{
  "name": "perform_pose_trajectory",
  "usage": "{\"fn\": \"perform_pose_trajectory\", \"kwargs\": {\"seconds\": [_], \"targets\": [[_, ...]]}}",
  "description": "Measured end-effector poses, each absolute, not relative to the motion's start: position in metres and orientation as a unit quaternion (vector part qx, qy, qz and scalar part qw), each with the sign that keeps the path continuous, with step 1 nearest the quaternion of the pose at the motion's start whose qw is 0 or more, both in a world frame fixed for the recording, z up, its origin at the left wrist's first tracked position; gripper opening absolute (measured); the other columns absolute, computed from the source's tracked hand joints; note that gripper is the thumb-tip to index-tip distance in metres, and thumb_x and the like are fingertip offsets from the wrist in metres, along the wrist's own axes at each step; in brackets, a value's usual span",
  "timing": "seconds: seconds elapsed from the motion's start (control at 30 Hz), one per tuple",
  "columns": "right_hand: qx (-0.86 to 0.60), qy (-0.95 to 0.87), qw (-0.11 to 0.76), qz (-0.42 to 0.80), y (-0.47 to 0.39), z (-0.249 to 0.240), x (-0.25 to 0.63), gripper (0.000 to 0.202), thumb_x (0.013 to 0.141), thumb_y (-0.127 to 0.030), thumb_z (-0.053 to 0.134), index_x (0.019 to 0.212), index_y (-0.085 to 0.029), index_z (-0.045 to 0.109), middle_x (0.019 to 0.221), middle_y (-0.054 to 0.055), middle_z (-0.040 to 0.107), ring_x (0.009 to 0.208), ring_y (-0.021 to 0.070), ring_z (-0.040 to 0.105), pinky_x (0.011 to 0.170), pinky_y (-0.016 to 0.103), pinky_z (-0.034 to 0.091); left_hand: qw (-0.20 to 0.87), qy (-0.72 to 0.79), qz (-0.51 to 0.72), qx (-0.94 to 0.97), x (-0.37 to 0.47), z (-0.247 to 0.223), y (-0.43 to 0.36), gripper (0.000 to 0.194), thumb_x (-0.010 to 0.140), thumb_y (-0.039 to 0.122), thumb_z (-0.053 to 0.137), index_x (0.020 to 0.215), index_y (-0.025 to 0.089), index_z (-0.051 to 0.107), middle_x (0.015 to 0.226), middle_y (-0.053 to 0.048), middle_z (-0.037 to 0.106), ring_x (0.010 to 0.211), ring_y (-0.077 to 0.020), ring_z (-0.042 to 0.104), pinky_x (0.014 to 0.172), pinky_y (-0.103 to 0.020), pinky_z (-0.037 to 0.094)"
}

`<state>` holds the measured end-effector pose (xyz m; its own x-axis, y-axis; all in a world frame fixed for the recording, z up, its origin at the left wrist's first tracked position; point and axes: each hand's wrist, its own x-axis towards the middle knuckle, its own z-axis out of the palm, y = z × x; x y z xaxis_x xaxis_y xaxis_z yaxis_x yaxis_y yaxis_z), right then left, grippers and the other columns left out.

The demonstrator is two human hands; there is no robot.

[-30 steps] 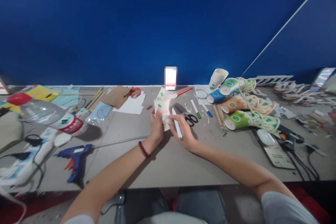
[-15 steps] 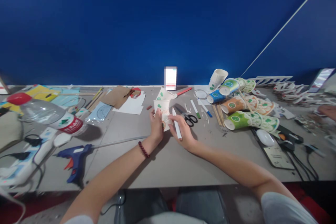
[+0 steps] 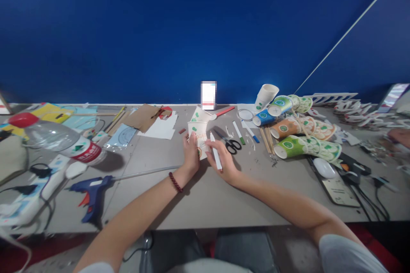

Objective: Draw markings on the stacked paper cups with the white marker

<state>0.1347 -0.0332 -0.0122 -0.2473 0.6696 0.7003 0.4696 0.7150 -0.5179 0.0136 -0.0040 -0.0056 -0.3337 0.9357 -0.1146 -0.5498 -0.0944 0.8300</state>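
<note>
Near the middle of the table, my left hand (image 3: 191, 153) is closed round a white paper cup piece (image 3: 201, 138) with green leaf marks and orange print. Another white cup (image 3: 199, 114) with green leaves touches its far end. My right hand (image 3: 224, 160) grips a white marker (image 3: 215, 153), its fingertips at the right edge of the cup piece. Black scissors (image 3: 233, 146) lie just right of that hand. Beyond them are a green-ended marker (image 3: 238, 132) and a blue-ended marker (image 3: 251, 132).
At left are a bottle (image 3: 73, 143), a blue glue gun (image 3: 92, 192) and a power strip (image 3: 35, 192). Joined green cups (image 3: 291, 147), stacked white cups (image 3: 265, 96) and a white mouse (image 3: 324, 168) are at right. A phone (image 3: 209, 95) stands at the back.
</note>
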Motion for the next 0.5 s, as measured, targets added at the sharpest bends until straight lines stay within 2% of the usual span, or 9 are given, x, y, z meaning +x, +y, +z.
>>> {"fn": "perform_pose_trajectory", "kwargs": {"seconds": [0.3,0.5], "targets": [[-0.365,-0.791,0.483,0.094,-0.0332,-0.0090,0.1341,0.028,0.094,-0.015,0.053,0.120,-0.026,0.055,0.108,0.010,0.068,0.106,0.0255,0.066,0.092,0.044,0.057,0.528,0.416,0.705,0.225,0.0141,-0.0053,-0.0029,0.053,0.074,0.055,0.074,0.108,0.022,0.049,0.091,-0.003,0.068,0.083,-0.0199,0.068,0.077,-0.034,0.051],[-0.369,-0.759,0.525,0.113,-0.0279,-0.0091,0.1371,0.026,0.093,-0.018,0.055,0.119,-0.024,0.055,0.107,0.009,0.069,0.099,0.0226,0.070,0.087,0.038,0.059,0.545,0.400,0.697,0.240,0.0135,-0.0014,-0.0033,0.046,0.077,0.055,0.072,0.103,0.021,0.054,0.089,-0.003,0.068,0.083,-0.0203,0.067,0.076,-0.034,0.050]]}}
